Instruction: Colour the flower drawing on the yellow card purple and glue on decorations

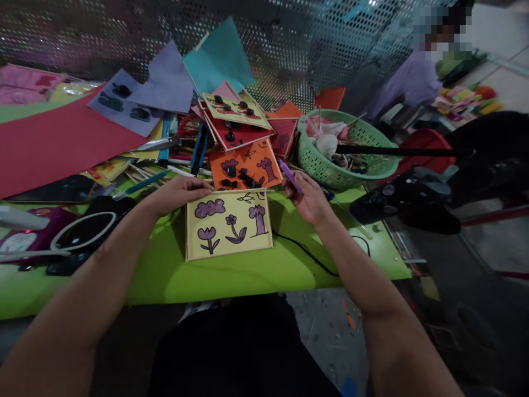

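My left hand (179,193) pinches the top left corner of a yellow drawing card (229,223) edged with thin sticks. Flowers, a cloud and a tree, coloured purple with dark outlines, are drawn on it. Between the fingers of my right hand (309,198) is a purple marker (290,175), held up just right of the card's top edge. Right behind the yellow card lies an orange drawing card (244,165) with dark lumps on it. The fingertips of my left hand are partly hidden behind the card's edge.
A green basket (347,175) of shells and sticks stands at the right, with a black rod across it. Stacked cards, scissors (159,144) and red paper (58,146) crowd the back and left. A black cable (308,251) crosses the green table (248,281). A person in purple (409,82) is beyond.
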Demonstrator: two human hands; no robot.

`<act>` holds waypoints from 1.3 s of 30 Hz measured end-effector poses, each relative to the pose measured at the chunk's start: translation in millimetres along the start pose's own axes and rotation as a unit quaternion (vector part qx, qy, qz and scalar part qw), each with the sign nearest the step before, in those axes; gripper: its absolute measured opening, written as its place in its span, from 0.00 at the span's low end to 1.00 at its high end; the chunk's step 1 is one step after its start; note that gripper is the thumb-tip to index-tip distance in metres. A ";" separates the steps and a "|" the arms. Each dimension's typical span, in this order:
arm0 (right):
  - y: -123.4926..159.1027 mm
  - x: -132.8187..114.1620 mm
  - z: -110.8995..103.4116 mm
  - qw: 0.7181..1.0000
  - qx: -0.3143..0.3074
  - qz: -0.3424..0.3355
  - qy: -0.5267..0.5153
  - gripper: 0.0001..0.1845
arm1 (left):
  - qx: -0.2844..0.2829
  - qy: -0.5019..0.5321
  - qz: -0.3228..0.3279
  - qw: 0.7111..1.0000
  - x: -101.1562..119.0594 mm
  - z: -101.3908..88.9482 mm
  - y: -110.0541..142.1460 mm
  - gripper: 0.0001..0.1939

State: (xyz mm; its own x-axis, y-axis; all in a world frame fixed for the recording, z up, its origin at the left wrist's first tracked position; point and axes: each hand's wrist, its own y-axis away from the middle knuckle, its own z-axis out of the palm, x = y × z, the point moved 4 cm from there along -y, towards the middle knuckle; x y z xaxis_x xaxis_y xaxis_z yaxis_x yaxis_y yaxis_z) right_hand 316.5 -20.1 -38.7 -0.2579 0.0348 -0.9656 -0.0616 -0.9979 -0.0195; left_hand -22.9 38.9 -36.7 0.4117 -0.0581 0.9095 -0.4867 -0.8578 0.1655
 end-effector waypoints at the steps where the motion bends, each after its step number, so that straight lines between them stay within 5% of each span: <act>1: 0.3 -0.3 -0.1 1.000 -0.001 0.000 0.004 0.22 | -0.010 -0.015 0.000 1.000 0.9 -0.1 -0.1 0.16; 7: 2.8 -1.7 3.5 0.999 -0.028 -0.005 0.015 0.19 | -0.020 -0.099 -0.008 0.995 10.2 0.2 2.1 0.19; 15: 6.1 -3.0 7.7 0.990 -0.020 -0.033 0.139 0.04 | 0.004 -0.020 0.015 1.000 8.0 2.1 6.3 0.20; 26: 16.2 -6.6 19.4 0.959 -0.083 -0.076 0.260 0.26 | 0.029 0.039 -0.013 0.999 13.4 7.0 7.0 0.17; 39: 19.0 -6.4 24.0 0.958 -0.083 -0.078 0.264 0.21 | -0.025 -0.094 0.030 0.995 15.4 7.4 5.4 0.20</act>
State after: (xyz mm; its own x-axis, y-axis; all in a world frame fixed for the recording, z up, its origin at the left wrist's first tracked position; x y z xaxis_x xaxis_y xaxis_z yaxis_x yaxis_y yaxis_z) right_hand 293.8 -38.0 -26.7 0.2689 0.1948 -0.9433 0.1053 -0.9794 -0.1722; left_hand -13.5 29.7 -24.6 0.5152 -0.2068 0.8317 -0.5510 -0.8232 0.1367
